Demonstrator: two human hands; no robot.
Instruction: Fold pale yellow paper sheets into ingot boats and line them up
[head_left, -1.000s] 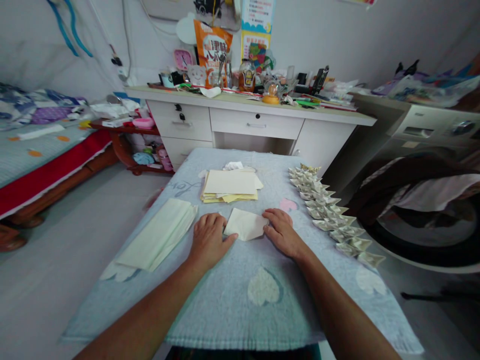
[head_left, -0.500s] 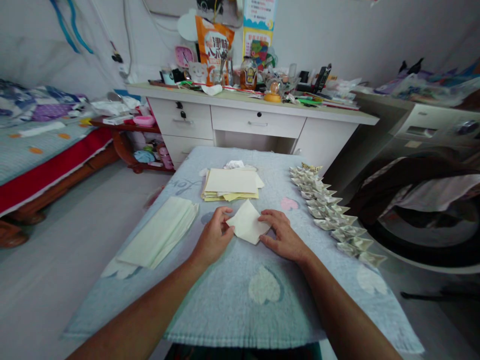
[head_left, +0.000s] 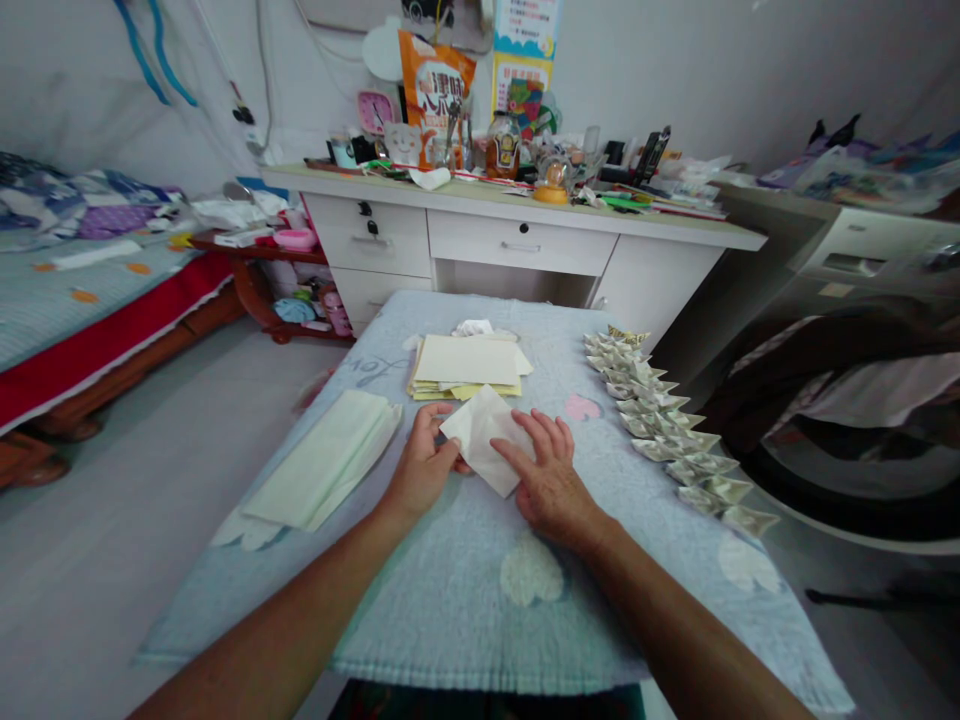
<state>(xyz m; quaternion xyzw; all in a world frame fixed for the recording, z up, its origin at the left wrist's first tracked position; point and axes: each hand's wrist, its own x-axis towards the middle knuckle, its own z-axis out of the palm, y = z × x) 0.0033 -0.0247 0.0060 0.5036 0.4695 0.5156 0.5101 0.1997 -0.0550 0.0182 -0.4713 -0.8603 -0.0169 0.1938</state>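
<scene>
A folded square of white paper (head_left: 487, 435) lies turned like a diamond in front of me. My left hand (head_left: 429, 458) pinches its left corner, thumb on top and fingers partly hidden under it. My right hand (head_left: 551, 475) rests over the paper's right side with its fingers stretched out and apart, the index fingertip touching the upper surface. Just beyond stands a stack of cream and yellow paper sheets (head_left: 469, 360). Left of my hands lies a pile of long pale paper sheets (head_left: 322, 460). Folded paper boats (head_left: 667, 430) stand in rows on the right.
A light blue cloth (head_left: 420, 620) with pale heart shapes covers the table. Crumpled white tissue (head_left: 472, 328) lies behind the stack. A white desk (head_left: 517, 240) crowded with small items stands at the back, a washing machine (head_left: 855, 260) at the right, a bed (head_left: 97, 290) at the left.
The paper has turned slightly and its left corner is pinched further in. My right hand has gone from holding the right edge to lying over the paper with fingers spread.
</scene>
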